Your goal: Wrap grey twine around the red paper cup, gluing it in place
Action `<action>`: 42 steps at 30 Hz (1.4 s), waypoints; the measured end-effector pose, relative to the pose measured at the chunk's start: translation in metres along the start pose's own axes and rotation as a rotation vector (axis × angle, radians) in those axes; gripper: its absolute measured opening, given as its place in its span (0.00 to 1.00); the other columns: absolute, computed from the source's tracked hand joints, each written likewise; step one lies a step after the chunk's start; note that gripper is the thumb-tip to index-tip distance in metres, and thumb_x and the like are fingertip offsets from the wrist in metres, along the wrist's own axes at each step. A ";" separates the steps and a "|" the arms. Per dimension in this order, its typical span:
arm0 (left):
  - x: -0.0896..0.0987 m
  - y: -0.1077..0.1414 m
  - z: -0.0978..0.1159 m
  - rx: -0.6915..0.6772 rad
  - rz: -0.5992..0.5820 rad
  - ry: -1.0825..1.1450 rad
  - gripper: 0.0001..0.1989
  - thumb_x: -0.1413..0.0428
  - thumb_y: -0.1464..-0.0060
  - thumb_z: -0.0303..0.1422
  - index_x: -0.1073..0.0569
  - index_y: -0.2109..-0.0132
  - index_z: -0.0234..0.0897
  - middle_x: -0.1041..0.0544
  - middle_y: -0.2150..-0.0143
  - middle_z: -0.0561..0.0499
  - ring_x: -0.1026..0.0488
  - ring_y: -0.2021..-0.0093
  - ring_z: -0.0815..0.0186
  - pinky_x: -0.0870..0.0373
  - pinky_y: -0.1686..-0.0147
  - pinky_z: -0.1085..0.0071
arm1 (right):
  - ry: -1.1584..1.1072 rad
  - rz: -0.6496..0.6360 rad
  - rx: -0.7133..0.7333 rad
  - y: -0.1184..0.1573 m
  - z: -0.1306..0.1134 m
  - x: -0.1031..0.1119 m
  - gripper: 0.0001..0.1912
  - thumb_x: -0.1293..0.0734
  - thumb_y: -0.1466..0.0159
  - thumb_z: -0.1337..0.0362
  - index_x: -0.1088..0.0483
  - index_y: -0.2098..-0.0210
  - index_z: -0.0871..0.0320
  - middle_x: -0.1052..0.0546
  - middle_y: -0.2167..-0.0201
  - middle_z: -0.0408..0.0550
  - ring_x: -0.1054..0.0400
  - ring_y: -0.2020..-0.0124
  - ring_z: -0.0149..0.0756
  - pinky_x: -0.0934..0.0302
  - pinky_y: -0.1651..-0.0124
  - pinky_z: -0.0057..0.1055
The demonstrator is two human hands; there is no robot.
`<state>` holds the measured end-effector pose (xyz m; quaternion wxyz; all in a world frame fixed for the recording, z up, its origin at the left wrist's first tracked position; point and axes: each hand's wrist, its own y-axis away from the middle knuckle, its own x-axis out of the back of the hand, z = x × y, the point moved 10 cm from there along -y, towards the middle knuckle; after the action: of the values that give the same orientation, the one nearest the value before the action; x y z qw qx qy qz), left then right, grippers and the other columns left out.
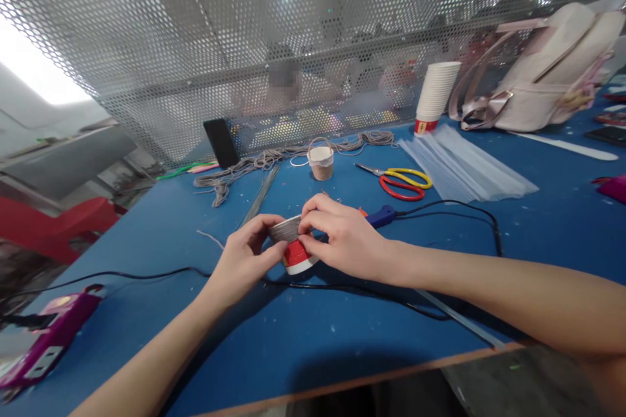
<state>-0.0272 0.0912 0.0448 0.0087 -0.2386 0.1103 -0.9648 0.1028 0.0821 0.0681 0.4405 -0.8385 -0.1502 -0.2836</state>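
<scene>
A red and white paper cup with grey cord wound round its upper part is held between both hands just above the blue table. My left hand grips it from the left, thumb near the lower edge of the cord. On the right side, my right hand pinches at the cord with its fingers closed. Behind my right hand lies a blue glue gun, partly hidden. A small finished-looking basket with a handle stands farther back.
Scissors, clear glue sticks, stacked paper cups and a backpack are at the right. Grey cord and a phone lie by the mesh screen. Black cables cross the table; a purple power strip is at left.
</scene>
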 end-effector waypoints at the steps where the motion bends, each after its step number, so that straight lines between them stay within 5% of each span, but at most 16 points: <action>1: -0.001 0.000 -0.001 0.000 -0.004 0.006 0.11 0.41 0.60 0.33 0.27 0.66 0.37 0.25 0.68 0.52 0.28 0.66 0.64 0.31 0.65 0.70 | 0.001 -0.002 -0.002 0.000 0.000 0.000 0.04 0.36 0.40 0.73 0.31 0.71 0.61 0.31 0.64 0.48 0.35 0.67 0.32 0.39 0.63 0.29; 10: 0.001 0.001 0.003 -0.022 0.058 0.022 0.10 0.41 0.61 0.33 0.35 0.71 0.37 0.34 0.75 0.58 0.37 0.76 0.72 0.39 0.75 0.75 | -0.091 0.020 0.008 0.000 -0.002 0.000 0.06 0.37 0.40 0.74 0.34 0.71 0.59 0.31 0.65 0.48 0.35 0.65 0.32 0.38 0.61 0.29; 27: -0.007 0.008 0.005 -0.029 0.041 -0.033 0.07 0.45 0.57 0.35 0.34 0.75 0.37 0.36 0.76 0.57 0.40 0.74 0.70 0.38 0.69 0.73 | -0.147 0.056 -0.033 0.000 0.002 0.000 0.08 0.36 0.41 0.73 0.38 0.74 0.57 0.32 0.67 0.45 0.35 0.65 0.32 0.39 0.61 0.30; 35: -0.008 0.009 0.006 -0.039 0.062 -0.010 0.07 0.44 0.59 0.35 0.33 0.75 0.38 0.35 0.76 0.57 0.37 0.72 0.69 0.33 0.53 0.68 | -0.157 0.041 -0.074 0.001 0.001 -0.001 0.08 0.36 0.42 0.73 0.39 0.75 0.58 0.32 0.67 0.45 0.35 0.66 0.32 0.39 0.62 0.30; 42: 0.000 0.011 0.014 -0.103 0.139 0.012 0.07 0.42 0.59 0.34 0.33 0.77 0.40 0.31 0.77 0.57 0.34 0.71 0.66 0.43 0.39 0.60 | -0.172 0.062 -0.052 0.000 -0.002 0.002 0.08 0.37 0.42 0.73 0.39 0.75 0.57 0.33 0.68 0.45 0.37 0.67 0.31 0.39 0.62 0.30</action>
<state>-0.0205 0.0772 0.0545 0.0627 -0.2247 0.1763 -0.9563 0.1036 0.0809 0.0704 0.4124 -0.8752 -0.1541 -0.2004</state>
